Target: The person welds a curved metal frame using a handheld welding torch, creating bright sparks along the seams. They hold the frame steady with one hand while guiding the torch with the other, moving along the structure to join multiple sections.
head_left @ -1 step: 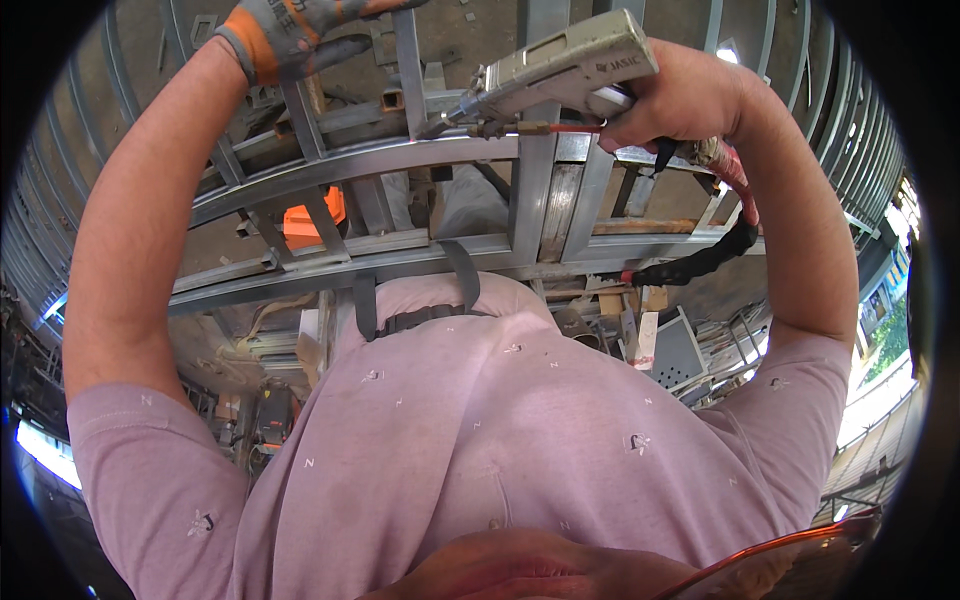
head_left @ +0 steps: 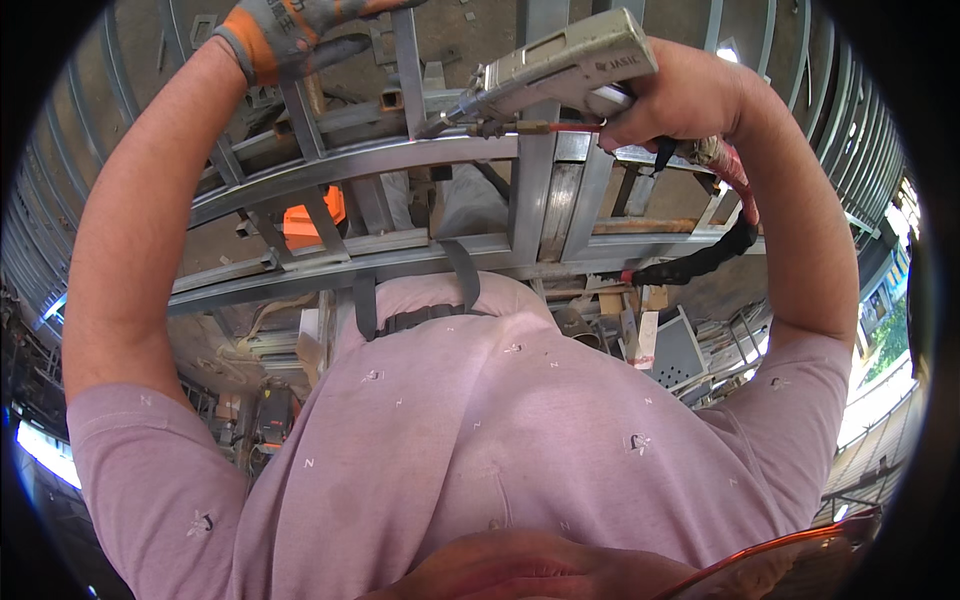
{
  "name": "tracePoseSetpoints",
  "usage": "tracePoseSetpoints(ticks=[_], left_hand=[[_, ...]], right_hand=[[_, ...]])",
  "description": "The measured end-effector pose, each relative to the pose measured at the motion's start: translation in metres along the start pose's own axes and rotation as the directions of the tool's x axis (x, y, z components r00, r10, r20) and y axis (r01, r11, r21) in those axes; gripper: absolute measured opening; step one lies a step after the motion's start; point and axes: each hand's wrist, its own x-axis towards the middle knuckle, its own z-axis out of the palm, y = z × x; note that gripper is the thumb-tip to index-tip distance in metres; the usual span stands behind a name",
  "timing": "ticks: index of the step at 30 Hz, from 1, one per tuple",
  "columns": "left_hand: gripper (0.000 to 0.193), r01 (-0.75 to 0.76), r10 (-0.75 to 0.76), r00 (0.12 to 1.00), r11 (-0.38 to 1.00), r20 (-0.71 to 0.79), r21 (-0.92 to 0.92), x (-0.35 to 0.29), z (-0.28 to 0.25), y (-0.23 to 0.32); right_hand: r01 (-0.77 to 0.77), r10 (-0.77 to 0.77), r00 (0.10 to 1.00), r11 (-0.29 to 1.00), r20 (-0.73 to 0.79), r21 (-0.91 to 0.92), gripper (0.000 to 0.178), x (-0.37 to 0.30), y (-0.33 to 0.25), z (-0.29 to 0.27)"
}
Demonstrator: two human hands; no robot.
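My right hand (head_left: pixel 670 95), bare, is wrapped round the grip of a metal welding gun (head_left: pixel 560 65). The gun's nozzle points down and left, its tip at or very near the joint where an upright steel tube (head_left: pixel 407 75) meets a curved steel rail (head_left: pixel 380 155). A thin feed line (head_left: pixel 540 128) runs under the gun, and a wrapped red and black hose (head_left: pixel 700 255) hangs from the grip. My left hand (head_left: pixel 285 35), in a grey and orange glove, is at the top edge, thumb and fingers stretched apart. Its fingertips are near the upright's top; contact is unclear.
The steel frame has a second, nearer rail (head_left: pixel 350 265) in front of my waist and a wide post (head_left: pixel 537 190) right of centre. An orange object (head_left: pixel 315 218) lies below the frame. Rows of metal bars (head_left: pixel 75 130) stand at the far left and right. A perforated grey panel (head_left: pixel 680 350) is lower right.
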Motion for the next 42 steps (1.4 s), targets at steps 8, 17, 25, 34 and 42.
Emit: tracePoseSetpoints(ticks=[8,17,25,34,42], left_hand=[[0.072,-0.027,0.025,0.998,0.999,-0.064,-0.032,0.001,0.003,-0.002],[0.079,-0.037,0.036,0.996,0.999,-0.078,-0.013,0.000,0.002,0.000],[0.077,-0.063,0.059,0.989,0.998,-0.135,-0.029,0.000,0.008,-0.004],[0.075,-0.035,0.034,0.997,0.999,-0.071,-0.007,-0.001,-0.001,0.000],[0.074,-0.052,0.050,0.987,0.999,-0.154,-0.010,-0.002,0.008,-0.003]], right_hand=[[0.023,-0.023,1.000,0.999,-0.007,-0.038,0.061,0.002,0.004,-0.001],[0.035,-0.036,0.999,0.999,-0.014,-0.030,0.059,0.004,0.009,0.001],[0.032,-0.033,0.999,0.997,-0.018,-0.068,0.057,0.003,0.011,-0.001],[0.002,-0.002,1.000,1.000,0.009,-0.023,0.056,0.000,0.011,-0.004],[0.026,-0.025,1.000,0.997,0.016,-0.073,0.055,-0.001,0.014,-0.006]])
